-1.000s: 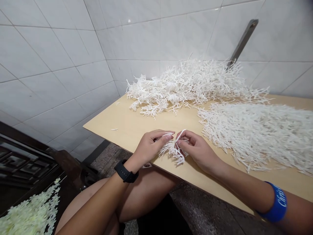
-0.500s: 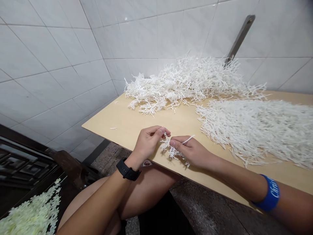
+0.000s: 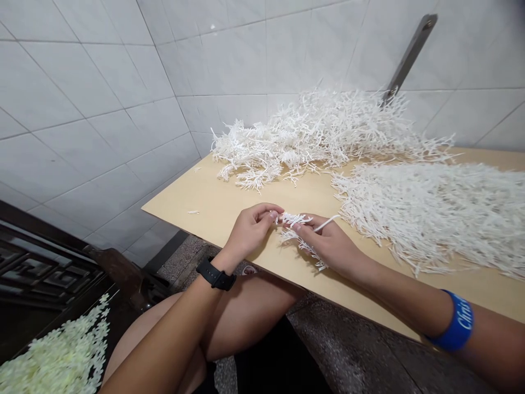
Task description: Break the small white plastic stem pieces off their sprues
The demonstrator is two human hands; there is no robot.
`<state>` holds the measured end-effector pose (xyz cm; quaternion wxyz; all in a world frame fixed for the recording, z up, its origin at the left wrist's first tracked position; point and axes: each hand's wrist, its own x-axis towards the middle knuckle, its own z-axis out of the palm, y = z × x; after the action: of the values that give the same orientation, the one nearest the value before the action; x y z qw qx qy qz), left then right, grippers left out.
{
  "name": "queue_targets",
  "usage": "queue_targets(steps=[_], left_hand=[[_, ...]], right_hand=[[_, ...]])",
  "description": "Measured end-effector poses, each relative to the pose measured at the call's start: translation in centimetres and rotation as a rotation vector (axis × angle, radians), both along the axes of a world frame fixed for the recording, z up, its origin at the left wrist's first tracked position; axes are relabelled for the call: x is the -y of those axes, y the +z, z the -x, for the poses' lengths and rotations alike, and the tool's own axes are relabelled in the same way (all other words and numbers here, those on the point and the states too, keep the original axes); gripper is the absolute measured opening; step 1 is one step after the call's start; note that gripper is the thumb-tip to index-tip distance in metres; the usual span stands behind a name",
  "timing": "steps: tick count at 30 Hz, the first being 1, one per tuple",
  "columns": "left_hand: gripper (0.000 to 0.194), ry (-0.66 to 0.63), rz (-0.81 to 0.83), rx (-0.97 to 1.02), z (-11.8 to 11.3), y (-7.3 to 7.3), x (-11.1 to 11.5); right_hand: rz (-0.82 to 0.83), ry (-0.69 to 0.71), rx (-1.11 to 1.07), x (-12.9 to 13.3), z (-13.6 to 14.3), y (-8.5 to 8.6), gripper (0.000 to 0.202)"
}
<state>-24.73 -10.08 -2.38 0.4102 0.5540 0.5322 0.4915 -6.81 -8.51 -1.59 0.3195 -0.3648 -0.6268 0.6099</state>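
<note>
Over the front edge of the wooden board, my left hand [image 3: 251, 230] pinches one end of a white branching plastic sprig [image 3: 292, 220] between thumb and fingers. Close to its right, my right hand [image 3: 324, 241] is closed on the same sprig, the thumb pressed against the forefinger. A white stem sticks up past that hand's knuckles, and fine frilly tips hang below its fingers. Where the two fingertips meet, the small details are hard to make out. The sprig looks like the pieces heaped behind my hands.
A tangled heap of white sprigs [image 3: 328, 131] lies along the tiled wall. Right of it spreads a flatter white pile [image 3: 443, 213]. Both rest on the wooden board [image 3: 184, 191]. Pale green-white flower pieces [image 3: 61, 350] are at lower left, beside a dark carved wooden chair [image 3: 45, 273].
My right hand has moved slightly right and up. More of the sprig now shows, stretched between my two hands. The view has shifted a little.
</note>
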Motion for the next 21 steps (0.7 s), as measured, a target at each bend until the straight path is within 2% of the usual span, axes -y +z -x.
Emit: queue_targets(steps=[5, 8, 13, 21], left_hand=[[0.028, -0.044, 0.053, 0.189, 0.2, 0.4, 0.3], [0.025, -0.023, 0.042, 0.182, 0.0, 0.8, 0.5], [0.022, 0.065, 0.01, 0.098, -0.1, 1.0, 0.5], [0.021, 0.082, 0.029, 0.103, -0.3, 1.1, 0.4]], right_hand=[[0.088, -0.111, -0.083, 0.1, 0.1, 0.1, 0.033], [0.094, -0.182, -0.134, -0.2, -0.1, 0.2, 0.026], [0.14, -0.098, -0.133, -0.3, -0.2, 0.3, 0.018], [0.034, -0.09, 0.0, 0.2, 0.2, 1.0, 0.026]])
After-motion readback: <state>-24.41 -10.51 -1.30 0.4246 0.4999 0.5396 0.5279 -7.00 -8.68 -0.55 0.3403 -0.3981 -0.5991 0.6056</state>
